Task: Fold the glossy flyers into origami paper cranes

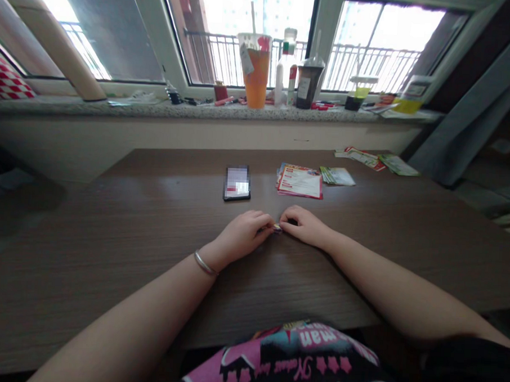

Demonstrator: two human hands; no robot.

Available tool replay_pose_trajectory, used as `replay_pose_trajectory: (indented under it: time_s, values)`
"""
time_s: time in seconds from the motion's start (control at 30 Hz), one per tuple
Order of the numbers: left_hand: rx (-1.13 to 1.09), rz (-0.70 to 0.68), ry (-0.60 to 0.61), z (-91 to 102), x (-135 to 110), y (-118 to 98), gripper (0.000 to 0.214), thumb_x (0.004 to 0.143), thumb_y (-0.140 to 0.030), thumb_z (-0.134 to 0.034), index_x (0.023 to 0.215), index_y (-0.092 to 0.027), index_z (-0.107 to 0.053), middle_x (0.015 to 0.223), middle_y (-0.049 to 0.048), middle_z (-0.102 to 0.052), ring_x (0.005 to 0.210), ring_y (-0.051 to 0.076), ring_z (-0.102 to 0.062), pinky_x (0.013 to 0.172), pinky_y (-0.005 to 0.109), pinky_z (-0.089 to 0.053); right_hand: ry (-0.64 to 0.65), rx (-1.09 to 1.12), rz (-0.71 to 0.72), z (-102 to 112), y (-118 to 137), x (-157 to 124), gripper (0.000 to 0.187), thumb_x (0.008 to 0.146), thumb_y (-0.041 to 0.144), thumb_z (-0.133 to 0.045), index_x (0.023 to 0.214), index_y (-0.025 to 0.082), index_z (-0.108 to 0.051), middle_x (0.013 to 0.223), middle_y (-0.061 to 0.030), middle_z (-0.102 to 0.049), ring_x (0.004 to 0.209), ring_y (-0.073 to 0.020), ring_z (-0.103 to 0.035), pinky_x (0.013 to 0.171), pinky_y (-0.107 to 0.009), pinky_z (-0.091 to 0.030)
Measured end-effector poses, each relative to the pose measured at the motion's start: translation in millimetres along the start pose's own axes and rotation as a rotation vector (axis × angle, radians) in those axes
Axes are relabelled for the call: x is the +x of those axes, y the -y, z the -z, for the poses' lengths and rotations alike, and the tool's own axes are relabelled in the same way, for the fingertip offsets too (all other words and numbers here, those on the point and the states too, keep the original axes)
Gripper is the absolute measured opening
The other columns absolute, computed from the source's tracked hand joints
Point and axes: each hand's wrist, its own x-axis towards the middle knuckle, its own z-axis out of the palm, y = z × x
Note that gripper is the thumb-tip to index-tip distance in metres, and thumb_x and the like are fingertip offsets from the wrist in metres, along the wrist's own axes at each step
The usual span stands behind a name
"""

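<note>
Both my hands rest on the brown wooden table [109, 235], meeting at its middle. My left hand [244, 233], with a silver bracelet on the wrist, has its fingers curled and pinches one end of a small colourful folded piece of paper [277, 228]. My right hand [306, 226] is closed on the paper's other end. Most of the paper is hidden under the fingertips. A phone [237, 183] lies face up just beyond my hands. To its right sits a stack of red-and-white leaflets [300, 181].
More leaflets [337, 175] and papers [377, 160] lie at the table's far right. The stone windowsill [115, 107] holds an orange drink cup [256, 70], bottles [287, 65], a dark cup [307, 83] and small items. A grey curtain [473, 116] hangs at the right.
</note>
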Motion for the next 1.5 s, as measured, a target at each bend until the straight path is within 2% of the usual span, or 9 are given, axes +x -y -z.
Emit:
replay_pose_trajectory:
  time_s: [0.13,0.3,0.47,0.63,0.93,1.2,1.33,1.5]
  values:
    - [-0.017,-0.008,-0.009,-1.8,0.6,0.2,0.012,0.093,-0.023,-0.051,0.091,-0.018,-0.061,0.089,0.0045,-0.065,0.086,0.018,-0.058,0.078,0.030,-0.046,-0.002,-0.023,0.096,-1.1,-3.7,-0.5,0.013,0.084,0.020,-0.058,0.072,0.018,-0.062,0.082,-0.0039,-0.068,0.085,-0.0180,-0.059,0.088,-0.034,-0.041]
    - [-0.026,0.024,-0.069,-5.0,1.5,3.0,0.012,0.092,-0.024,-0.052,0.089,-0.018,-0.062,0.095,0.0060,-0.066,0.091,0.018,-0.059,0.084,0.032,-0.046,-0.062,-0.033,0.080,-4.1,-8.6,0.6,0.015,0.084,0.023,-0.061,0.070,0.018,-0.063,0.089,-0.0049,-0.069,0.093,-0.0194,-0.060,0.093,-0.038,-0.040]
    - [-0.050,0.000,-0.063,-3.5,1.9,-0.6,0.010,0.090,-0.021,-0.054,0.084,-0.018,-0.061,0.087,0.0047,-0.063,0.087,0.018,-0.057,0.082,0.032,-0.047,-0.004,-0.025,0.057,-3.7,-9.0,-0.5,0.015,0.083,0.021,-0.061,0.069,0.019,-0.064,0.106,-0.0060,-0.067,0.107,-0.0205,-0.056,0.100,-0.042,-0.036]
    - [-0.126,-0.027,-0.065,-4.6,2.4,-0.8,0.012,0.091,-0.022,-0.053,0.082,-0.017,-0.060,0.093,0.0059,-0.063,0.094,0.018,-0.056,0.089,0.033,-0.045,0.029,-0.049,0.068,-1.8,-7.1,-4.4,0.015,0.084,0.023,-0.060,0.071,0.019,-0.064,0.115,-0.0078,-0.064,0.113,-0.0216,-0.053,0.102,-0.043,-0.036]
    - [-0.035,-0.002,-0.104,-6.6,3.3,5.9,0.007,0.087,-0.018,-0.058,0.083,-0.017,-0.063,0.092,0.0064,-0.066,0.094,0.019,-0.058,0.088,0.035,-0.046,-0.085,-0.043,0.047,-6.2,-10.3,-3.1,0.013,0.081,0.023,-0.063,0.068,0.019,-0.063,0.109,-0.0083,-0.067,0.108,-0.0222,-0.058,0.098,-0.041,-0.041]
    - [0.142,-0.112,-0.127,-3.9,2.7,6.6,0.013,0.089,-0.021,-0.056,0.084,-0.019,-0.067,0.097,0.0066,-0.067,0.102,0.021,-0.057,0.093,0.038,-0.046,-0.113,-0.043,0.028,-8.1,-10.4,-2.3,0.010,0.077,0.021,-0.067,0.068,0.019,-0.063,0.108,-0.0089,-0.068,0.105,-0.0226,-0.060,0.097,-0.042,-0.042]
    - [0.250,-0.181,-0.089,0.7,1.8,1.2,0.015,0.089,-0.020,-0.055,0.085,-0.019,-0.069,0.100,0.0068,-0.066,0.104,0.022,-0.056,0.093,0.039,-0.047,-0.131,-0.060,0.036,-10.7,-11.9,-1.7,0.010,0.075,0.021,-0.069,0.067,0.019,-0.063,0.106,-0.0083,-0.068,0.104,-0.0227,-0.060,0.096,-0.041,-0.043]
    - [0.330,-0.167,-0.015,5.4,0.6,-8.0,0.018,0.090,-0.019,-0.053,0.087,-0.017,-0.070,0.103,0.0089,-0.065,0.097,0.022,-0.058,0.087,0.037,-0.050,-0.137,-0.058,0.076,-9.2,-10.8,-1.4,0.008,0.073,0.020,-0.070,0.077,0.018,-0.063,0.103,-0.0082,-0.066,0.099,-0.0210,-0.060,0.091,-0.038,-0.045]
